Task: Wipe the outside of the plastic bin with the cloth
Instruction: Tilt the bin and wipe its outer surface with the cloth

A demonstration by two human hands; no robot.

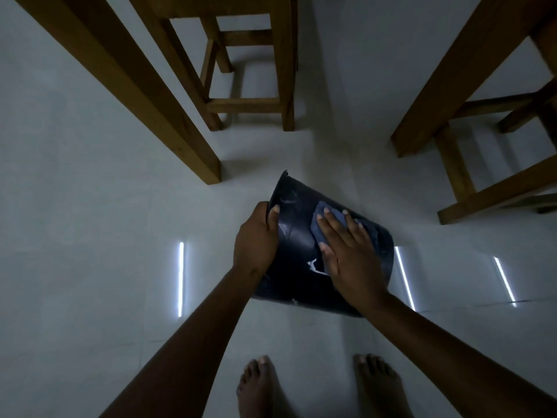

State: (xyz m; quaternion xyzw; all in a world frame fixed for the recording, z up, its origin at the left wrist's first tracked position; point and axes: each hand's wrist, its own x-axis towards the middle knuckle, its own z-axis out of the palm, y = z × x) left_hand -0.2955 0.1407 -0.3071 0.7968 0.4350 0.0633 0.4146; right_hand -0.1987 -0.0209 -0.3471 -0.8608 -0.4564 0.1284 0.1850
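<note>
A dark plastic bin point(298, 254) is held tilted above the pale floor, its side wall turned up toward me. My left hand point(256, 236) grips its rim at the upper left, thumb over the edge. My right hand point(346, 251) lies flat on the bin's outer wall, pressing a blue cloth point(324, 217) against it; the cloth shows past my fingertips and beside my thumb, the rest is hidden under the palm. The bin's wall shows scuffs and a shiny patch near my thumb.
Wooden table legs point(144, 98) stand at the upper left and upper right point(452, 79). A wooden stool point(256, 86) stands behind the bin, another point(482, 176) at the right. My bare feet point(262, 387) are on the glossy floor point(90, 236) below the bin.
</note>
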